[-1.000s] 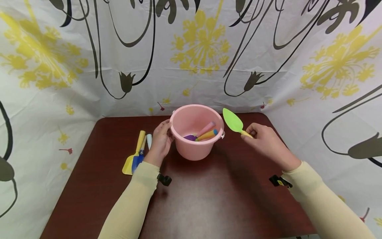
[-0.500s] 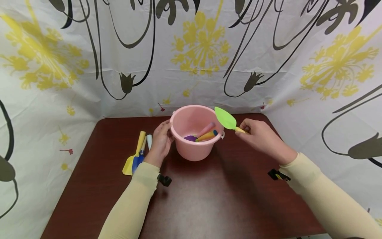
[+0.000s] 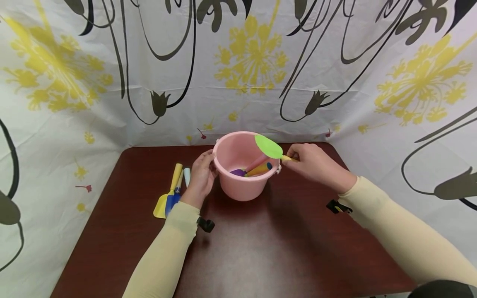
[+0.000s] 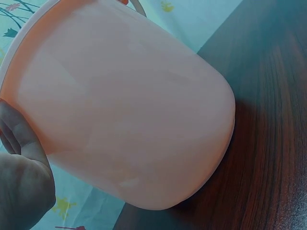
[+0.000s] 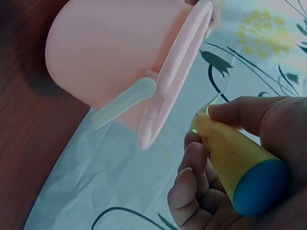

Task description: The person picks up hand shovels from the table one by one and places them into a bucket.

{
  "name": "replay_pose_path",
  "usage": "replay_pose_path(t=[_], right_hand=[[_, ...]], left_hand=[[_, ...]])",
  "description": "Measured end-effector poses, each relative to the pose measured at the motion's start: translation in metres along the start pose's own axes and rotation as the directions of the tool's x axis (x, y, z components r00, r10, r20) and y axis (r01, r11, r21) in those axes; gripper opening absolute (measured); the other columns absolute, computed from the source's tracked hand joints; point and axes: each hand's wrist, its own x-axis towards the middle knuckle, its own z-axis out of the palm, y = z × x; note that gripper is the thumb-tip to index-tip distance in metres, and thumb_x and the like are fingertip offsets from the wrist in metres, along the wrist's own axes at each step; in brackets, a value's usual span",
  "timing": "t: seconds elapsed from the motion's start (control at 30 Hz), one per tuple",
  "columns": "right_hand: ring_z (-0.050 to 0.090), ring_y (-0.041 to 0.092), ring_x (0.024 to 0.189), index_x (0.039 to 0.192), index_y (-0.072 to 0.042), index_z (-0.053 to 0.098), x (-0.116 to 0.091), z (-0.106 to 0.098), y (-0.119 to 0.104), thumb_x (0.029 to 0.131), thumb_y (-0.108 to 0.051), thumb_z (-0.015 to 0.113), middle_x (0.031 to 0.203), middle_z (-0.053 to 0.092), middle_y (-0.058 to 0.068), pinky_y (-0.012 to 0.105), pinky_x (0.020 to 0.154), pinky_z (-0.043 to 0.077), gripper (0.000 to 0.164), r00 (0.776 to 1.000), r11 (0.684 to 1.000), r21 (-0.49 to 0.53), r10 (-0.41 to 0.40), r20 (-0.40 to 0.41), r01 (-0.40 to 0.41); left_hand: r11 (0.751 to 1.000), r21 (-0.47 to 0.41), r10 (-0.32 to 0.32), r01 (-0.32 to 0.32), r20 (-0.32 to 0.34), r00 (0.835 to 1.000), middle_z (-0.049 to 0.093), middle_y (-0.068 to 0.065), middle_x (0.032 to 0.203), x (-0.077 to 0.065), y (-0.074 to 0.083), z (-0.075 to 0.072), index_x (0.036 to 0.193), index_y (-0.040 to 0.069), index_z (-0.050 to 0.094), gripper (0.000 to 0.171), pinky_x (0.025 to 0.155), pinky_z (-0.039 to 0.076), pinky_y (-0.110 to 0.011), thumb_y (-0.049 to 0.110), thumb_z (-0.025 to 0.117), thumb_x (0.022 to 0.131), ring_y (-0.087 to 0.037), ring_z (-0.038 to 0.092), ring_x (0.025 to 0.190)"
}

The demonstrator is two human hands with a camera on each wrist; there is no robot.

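Observation:
A pink bucket [image 3: 244, 190] stands upright near the back of the table. At its left side my left hand [image 3: 200, 174] grips the rim, thumb and fingers on the wall. My right hand [image 3: 314, 164] pinches the yellow handle of a toy trowel [image 3: 269, 147], whose green blade overlaps the bucket's right rim and opening in the head view. The right wrist view shows the blue end of that handle [image 5: 261, 187]. Inside the bucket lie toy tools with an orange handle [image 3: 258, 169], a pink handle [image 3: 257, 160] and a purple part [image 3: 237, 172].
Left of the bucket, a yellow toy shovel [image 3: 161, 205], a blue toy tool [image 3: 172, 199] and a pale-handled one [image 3: 187, 176] lie on the brown table [image 3: 238, 248]. The bucket's white carrying handle [image 5: 127, 101] hangs down its side. A patterned cloth [image 3: 231, 103] rises behind the table.
My right hand has moved left with the trowel, bringing its green blade from right of the bucket to over its opening. The left hand has stayed on the rim.

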Motion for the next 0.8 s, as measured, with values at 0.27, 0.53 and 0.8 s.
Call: replay_pose_path(t=[0.27, 0.53, 0.8], right_hand=[[0.053, 0.017, 0.061, 0.092, -0.015, 0.07, 0.025, 0.004, -0.017, 0.092, -0.033, 0.071, 0.073, 0.065, -0.001, 0.034, 0.057, 0.044, 0.018, 0.992, 1.0, -0.004, 0.01, 0.123, -0.009], [0.063, 0.013, 0.058, 0.082, -0.013, 0.069, 0.043, 0.011, -0.035, 0.093, -0.024, 0.068, 0.071, 0.068, -0.001, 0.033, 0.056, 0.05, 0.015, 0.976, 1.0, -0.01, -0.021, 0.218, 0.024], [0.058, 0.017, 0.054, 0.069, -0.014, 0.059, 0.059, 0.022, -0.042, 0.095, -0.03, 0.068, 0.059, 0.055, 0.001, 0.031, 0.053, 0.046, 0.032, 0.959, 0.993, -0.109, -0.004, 0.283, 0.036]], left_hand=[[1.0, -0.007, -0.006, 0.006, -0.001, 1.0, 0.054, -0.022, 0.139, 0.001, 0.001, -0.001, 0.134, 0.004, 0.058, 0.042, 0.079, 0.055, -0.025, 0.028, 0.065, 0.101, -0.028, 0.057, 0.105], [1.0, -0.013, -0.002, 0.002, -0.012, 1.0, 0.055, -0.022, 0.138, 0.001, 0.001, -0.001, 0.133, 0.004, 0.059, 0.041, 0.079, 0.055, -0.025, 0.028, 0.065, 0.1, -0.028, 0.056, 0.105], [1.0, -0.009, -0.012, 0.011, -0.021, 1.0, 0.056, -0.019, 0.138, 0.002, -0.001, -0.002, 0.13, 0.007, 0.061, 0.036, 0.08, 0.055, -0.026, 0.027, 0.065, 0.1, -0.032, 0.055, 0.111]])
